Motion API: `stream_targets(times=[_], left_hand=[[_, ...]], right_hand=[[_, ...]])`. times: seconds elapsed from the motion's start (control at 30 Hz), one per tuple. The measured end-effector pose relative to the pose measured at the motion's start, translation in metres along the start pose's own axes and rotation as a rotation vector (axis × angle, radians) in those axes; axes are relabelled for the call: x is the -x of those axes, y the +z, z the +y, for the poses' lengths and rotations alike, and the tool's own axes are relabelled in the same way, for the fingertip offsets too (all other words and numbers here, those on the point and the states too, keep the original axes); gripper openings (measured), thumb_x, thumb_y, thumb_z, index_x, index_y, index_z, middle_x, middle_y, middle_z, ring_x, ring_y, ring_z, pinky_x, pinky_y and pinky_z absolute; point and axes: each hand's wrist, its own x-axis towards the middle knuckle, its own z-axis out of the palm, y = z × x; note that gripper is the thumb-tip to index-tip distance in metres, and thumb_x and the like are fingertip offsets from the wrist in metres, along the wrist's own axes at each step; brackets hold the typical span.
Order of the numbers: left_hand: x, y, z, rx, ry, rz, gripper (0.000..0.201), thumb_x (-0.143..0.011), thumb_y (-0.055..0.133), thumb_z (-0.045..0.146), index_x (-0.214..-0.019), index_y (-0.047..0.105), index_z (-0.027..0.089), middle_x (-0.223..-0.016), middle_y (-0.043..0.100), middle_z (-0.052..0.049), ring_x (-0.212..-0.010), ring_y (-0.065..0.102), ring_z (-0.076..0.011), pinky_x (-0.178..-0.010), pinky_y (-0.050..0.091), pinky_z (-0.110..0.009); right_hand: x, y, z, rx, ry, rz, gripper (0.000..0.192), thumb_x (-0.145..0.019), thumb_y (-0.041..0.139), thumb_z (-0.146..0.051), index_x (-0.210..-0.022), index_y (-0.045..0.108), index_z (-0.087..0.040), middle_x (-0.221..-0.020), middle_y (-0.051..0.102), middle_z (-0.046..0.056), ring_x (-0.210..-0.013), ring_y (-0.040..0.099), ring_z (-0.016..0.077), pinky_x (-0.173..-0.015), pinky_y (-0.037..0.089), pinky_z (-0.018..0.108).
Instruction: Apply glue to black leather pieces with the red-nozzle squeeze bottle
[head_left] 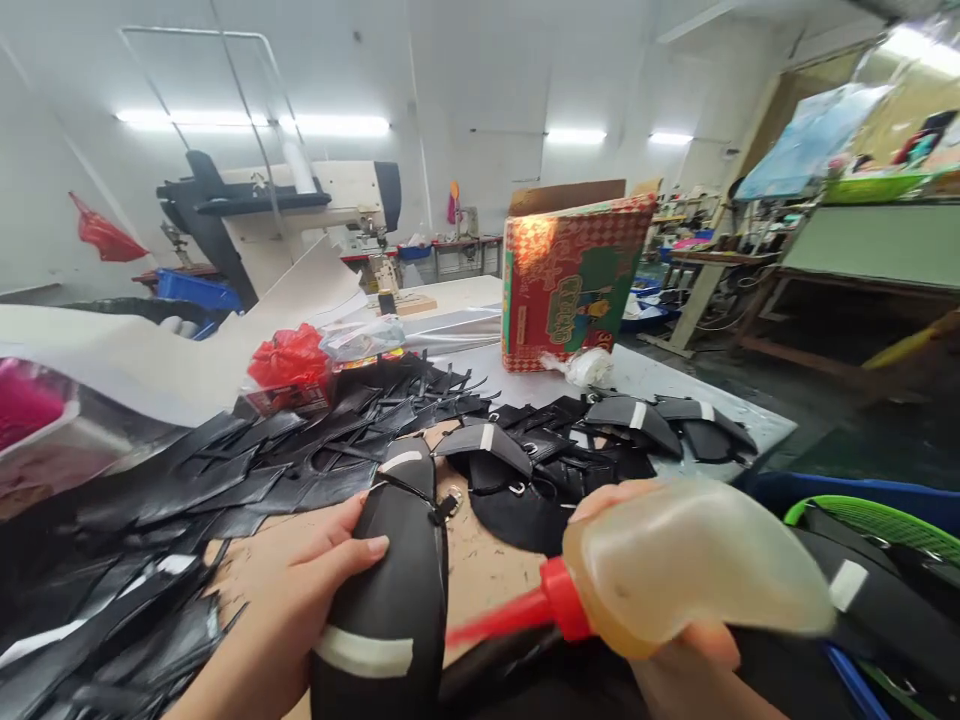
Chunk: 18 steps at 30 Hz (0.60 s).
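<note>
Along the left edge of the worktable point(720, 408) we see a loose heap of flat black cut leather strips point(187, 480), seemingly untouched; nearer the middle our left hand point(300, 580) is wrapped around a black domed leather upper with white tape bands point(394, 590), thumb pressed on its top, holding it at the near edge; just right of it our right hand point(675, 650) is closed around a translucent squeeze bottle of amber glue with a red nozzle point(660, 575), the tip beside the upper and blurred; towards the far right corner lie black uppers with white tabs point(637, 420), which we judge finished; behind them stands a red printed cardboard box point(574, 280); we judge the work partway through
</note>
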Motion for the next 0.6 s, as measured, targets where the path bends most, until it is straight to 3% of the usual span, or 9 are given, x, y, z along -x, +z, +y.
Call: stream_targets(times=[0.1,0.17,0.23,0.33,0.4,0.5,0.6], left_hand=[[-0.014,0.022,0.009,-0.02,-0.023,0.154,0.052,-0.058,0.062,0.011,-0.109,0.063,0.022,-0.065,0.072,-0.001,-0.042,0.061,-0.018,-0.04,0.046,-0.025],[-0.025,0.042,0.011,-0.023,-0.015,0.122,0.05,-0.059,0.058,0.01,-0.107,0.064,0.022,-0.065,0.071,0.0,-0.042,0.059,-0.0172,-0.039,0.044,-0.025],[-0.038,0.066,0.009,-0.021,-0.002,0.014,0.044,-0.059,0.058,0.01,-0.101,0.065,0.021,-0.062,0.069,0.0,-0.042,0.059,-0.0168,-0.038,0.042,-0.024],[-0.06,0.113,0.009,0.023,0.053,-0.187,0.025,-0.06,0.06,0.008,-0.083,0.065,0.017,-0.057,0.064,0.001,-0.042,0.056,-0.014,-0.04,0.041,-0.022],[-0.08,0.149,0.014,0.07,0.114,-0.254,0.013,-0.064,0.06,0.005,-0.072,0.061,0.015,-0.053,0.059,0.002,-0.041,0.052,-0.0115,-0.04,0.039,-0.02],[-0.122,0.203,0.028,0.117,0.161,-0.202,0.012,-0.073,0.057,0.003,-0.072,0.057,0.015,-0.054,0.054,0.004,-0.039,0.046,-0.0075,-0.038,0.035,-0.018],[-0.172,0.251,0.042,0.195,0.161,-0.103,0.013,-0.084,0.055,0.015,-0.097,0.058,0.014,-0.08,0.061,0.0,-0.058,0.056,-0.0091,-0.051,0.047,-0.022]], right_hand=[[-0.004,-0.008,-0.012,-0.131,0.124,0.139,0.055,-0.047,0.079,-0.064,-0.084,0.063,-0.027,-0.068,0.061,-0.002,-0.06,0.06,0.0172,-0.049,0.052,0.026],[-0.014,-0.028,-0.018,-0.214,0.242,0.298,0.05,-0.048,0.081,-0.06,-0.077,0.063,-0.024,-0.064,0.06,-0.003,-0.054,0.058,0.0137,-0.041,0.048,0.021],[-0.026,-0.053,-0.025,-0.317,0.315,0.466,0.055,-0.04,0.086,-0.054,-0.077,0.063,-0.021,-0.063,0.059,-0.005,-0.044,0.048,0.0068,-0.035,0.042,0.014],[-0.04,-0.09,-0.04,-0.418,0.332,0.64,0.072,-0.024,0.092,-0.042,-0.085,0.063,-0.016,-0.064,0.06,-0.003,-0.04,0.041,0.0024,-0.034,0.039,0.011],[-0.045,-0.108,-0.05,-0.428,0.306,0.72,0.078,-0.018,0.092,-0.037,-0.087,0.063,-0.014,-0.065,0.06,0.0,-0.041,0.042,0.0026,-0.034,0.04,0.011],[-0.046,-0.122,-0.063,-0.424,0.262,0.813,0.08,-0.014,0.092,-0.035,-0.086,0.063,-0.014,-0.065,0.059,0.0,-0.041,0.04,0.0022,-0.033,0.039,0.011],[-0.048,-0.127,-0.07,-0.411,0.239,0.88,0.078,-0.013,0.091,-0.034,-0.083,0.062,-0.015,-0.065,0.059,-0.001,-0.041,0.038,0.002,-0.032,0.038,0.012]])
